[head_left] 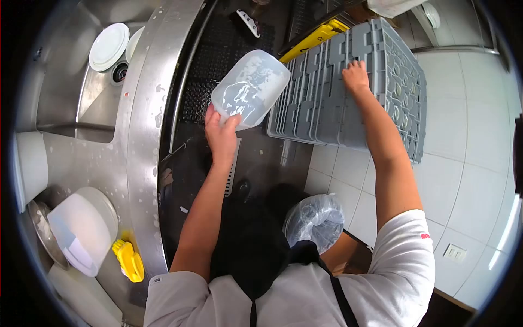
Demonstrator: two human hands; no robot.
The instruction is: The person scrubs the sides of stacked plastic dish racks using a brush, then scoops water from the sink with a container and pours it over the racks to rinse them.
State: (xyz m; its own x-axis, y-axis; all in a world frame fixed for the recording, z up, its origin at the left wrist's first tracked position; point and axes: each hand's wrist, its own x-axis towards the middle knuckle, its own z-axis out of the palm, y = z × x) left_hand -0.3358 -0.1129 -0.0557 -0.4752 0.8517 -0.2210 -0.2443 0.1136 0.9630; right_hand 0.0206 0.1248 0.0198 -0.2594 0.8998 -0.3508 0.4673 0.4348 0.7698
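My left hand [222,133] grips one end of a translucent white plastic container [251,87], thumb on top and fingers at its edge; its surface looks wet. The container is held over the dark floor, beside a black mat [210,76]. My right hand [356,76] is on the side of a tall stack of grey plastic racks [332,98], its fingertips at a slot in the grey plastic; the fingers are bent and partly hidden. Round shapes show through the grid at the stack's right side.
At left is a steel sink [60,109] with white plates [109,47]. White containers [81,229] and a yellow brush [128,260] lie on the steel counter [139,163]. A lined bin [316,220] stands near my body. A yellow sign [313,41] leans behind the racks.
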